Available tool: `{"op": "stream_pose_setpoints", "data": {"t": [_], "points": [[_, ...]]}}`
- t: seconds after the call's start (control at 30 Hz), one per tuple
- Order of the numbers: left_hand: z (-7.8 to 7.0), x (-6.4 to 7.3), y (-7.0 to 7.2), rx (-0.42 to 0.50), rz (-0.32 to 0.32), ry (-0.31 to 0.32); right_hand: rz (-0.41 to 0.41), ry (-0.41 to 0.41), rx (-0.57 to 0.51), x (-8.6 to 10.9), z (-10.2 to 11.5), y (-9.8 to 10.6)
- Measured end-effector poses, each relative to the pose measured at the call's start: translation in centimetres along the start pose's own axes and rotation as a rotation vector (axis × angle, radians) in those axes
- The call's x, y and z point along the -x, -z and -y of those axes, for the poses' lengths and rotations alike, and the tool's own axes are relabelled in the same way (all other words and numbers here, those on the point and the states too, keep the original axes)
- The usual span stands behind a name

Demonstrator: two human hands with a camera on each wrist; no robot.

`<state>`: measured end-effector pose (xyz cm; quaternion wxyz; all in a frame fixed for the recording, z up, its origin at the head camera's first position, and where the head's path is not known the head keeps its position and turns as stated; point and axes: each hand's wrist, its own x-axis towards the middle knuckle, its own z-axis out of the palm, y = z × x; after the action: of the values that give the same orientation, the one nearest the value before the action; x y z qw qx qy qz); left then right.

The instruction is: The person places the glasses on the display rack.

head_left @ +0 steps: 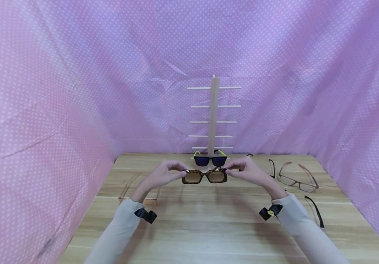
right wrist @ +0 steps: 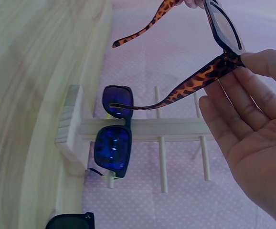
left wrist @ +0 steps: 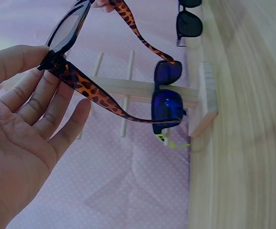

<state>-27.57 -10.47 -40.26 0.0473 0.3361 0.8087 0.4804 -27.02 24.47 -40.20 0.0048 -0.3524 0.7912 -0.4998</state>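
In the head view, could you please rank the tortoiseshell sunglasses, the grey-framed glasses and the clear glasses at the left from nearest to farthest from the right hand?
1. Tortoiseshell sunglasses, pinched by the right hand.
2. Grey-framed glasses, on the table to its right.
3. Clear glasses, far left.

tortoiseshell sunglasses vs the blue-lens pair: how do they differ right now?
The tortoiseshell sunglasses are held in the air, left hand and right hand each pinching a frame corner; the blue-lens sunglasses hang on the wooden rack. The tortoiseshell pair has pale, see-through lenses and mottled brown arms; the blue-lens pair has dark mirrored lenses and yellow-green arm tips. Both have arms unfolded.
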Motion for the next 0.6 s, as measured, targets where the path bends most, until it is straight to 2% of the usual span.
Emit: {"op": "stream_pose_setpoints", "data": {"t": [0.2, 0.43, 0.6], "points": [[-0.7, -0.8, 0.0, 0.023, -0.019, -0.030, -0.008, -0.001, -0.031, 0.0, 0.5, 0.8], [-1.4, -1.9, 0.2, 0.029, -0.047, -0.108, -0.034, -0.027, -0.048, -0.1, 1.2, 1.9], [-1.8, -2.6, 0.4, 0.013, -0.058, -0.121, -0.043, -0.031, -0.040, -0.2, 1.6, 2.5]]}}
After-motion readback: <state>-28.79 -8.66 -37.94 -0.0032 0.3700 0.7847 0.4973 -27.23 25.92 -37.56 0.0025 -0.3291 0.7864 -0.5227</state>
